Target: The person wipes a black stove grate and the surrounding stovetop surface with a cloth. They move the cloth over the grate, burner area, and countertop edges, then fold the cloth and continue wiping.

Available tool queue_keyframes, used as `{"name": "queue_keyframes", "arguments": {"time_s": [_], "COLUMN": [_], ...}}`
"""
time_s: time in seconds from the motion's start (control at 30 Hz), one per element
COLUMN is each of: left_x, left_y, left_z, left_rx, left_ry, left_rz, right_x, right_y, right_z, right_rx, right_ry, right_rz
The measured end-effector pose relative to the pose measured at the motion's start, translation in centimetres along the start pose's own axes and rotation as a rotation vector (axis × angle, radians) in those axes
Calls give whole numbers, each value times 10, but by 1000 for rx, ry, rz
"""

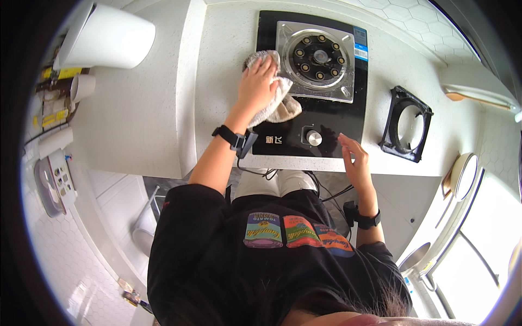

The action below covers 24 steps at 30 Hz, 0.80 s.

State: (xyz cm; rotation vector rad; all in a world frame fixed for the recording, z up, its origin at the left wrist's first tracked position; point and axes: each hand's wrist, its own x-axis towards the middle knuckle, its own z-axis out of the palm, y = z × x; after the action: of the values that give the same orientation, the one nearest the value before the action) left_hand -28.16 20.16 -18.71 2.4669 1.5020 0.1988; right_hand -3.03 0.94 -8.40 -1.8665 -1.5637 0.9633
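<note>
My left hand (257, 83) presses a grey-and-beige cloth (282, 110) against the left edge of a black glass gas cooktop (326, 112). Part of the cloth bunches up past my fingertips, and a folded end trails toward the front. Beside the cloth, the square metal burner plate (314, 91) surrounds an exposed round burner (321, 57). My right hand (355, 157) hovers at the cooktop's front right, fingers slightly bent and holding nothing. A silver control knob (314, 138) is just left of its fingertips.
On the counter (222, 81) to the right lies a black square pan support (407, 124). A raised white block (134, 110) bounds the left side, with a white bin-like container (108, 36) on it. Black cables (326, 191) hang before my body. A pale-rimmed pan (465, 177) is at right.
</note>
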Motion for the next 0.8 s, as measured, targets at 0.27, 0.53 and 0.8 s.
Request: {"name": "queue_keyframes", "arguments": {"time_s": [0.27,0.53,0.8], "left_x": [-59,-159,-171], "left_y": [17,38,42], "left_z": [-19,-100,-206], "left_rx": [-228,-422,-349], "left_ry": [168,36,62], "left_rz": [-25,-151,92], "right_x": [17,15,16], "right_y": [-29,-40,-71], "right_z": [-9,-14,-22], "right_rx": [-74,-101,-19], "right_ry": [-25,-72,-149], "right_rz": [-160,-181,-246]}}
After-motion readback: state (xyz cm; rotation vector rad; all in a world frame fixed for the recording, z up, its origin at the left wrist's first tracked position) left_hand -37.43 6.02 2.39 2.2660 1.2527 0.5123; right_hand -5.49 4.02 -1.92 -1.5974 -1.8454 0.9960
